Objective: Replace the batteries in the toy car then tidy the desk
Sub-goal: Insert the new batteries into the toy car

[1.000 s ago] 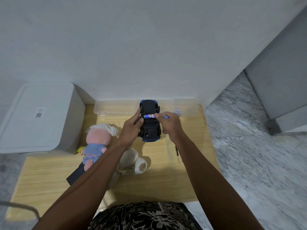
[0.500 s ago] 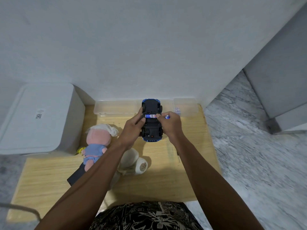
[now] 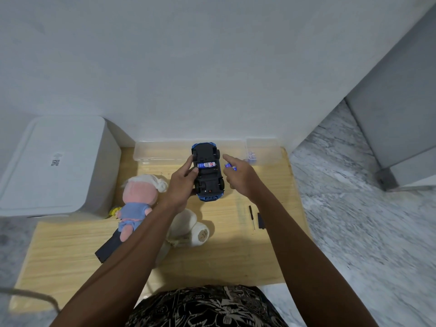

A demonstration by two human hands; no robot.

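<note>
A blue toy car is held upside down above the wooden desk, its black underside facing me. My left hand grips its left side, thumb on the chassis. One blue and white battery lies across the open compartment. My right hand hovers just right of the car, index finger pointing out, with a second blue battery held in its fingers. A small black screwdriver and the black battery cover lie on the desk to the right.
A clear plastic box and a smaller clear container stand along the wall. A pink-faced doll, a white plush toy and a black remote lie at the left. A white bin stands beside the desk.
My right hand has let go of the battery lying in the car and drawn back to the right, still holding the second battery. The car has stayed in my left hand.
</note>
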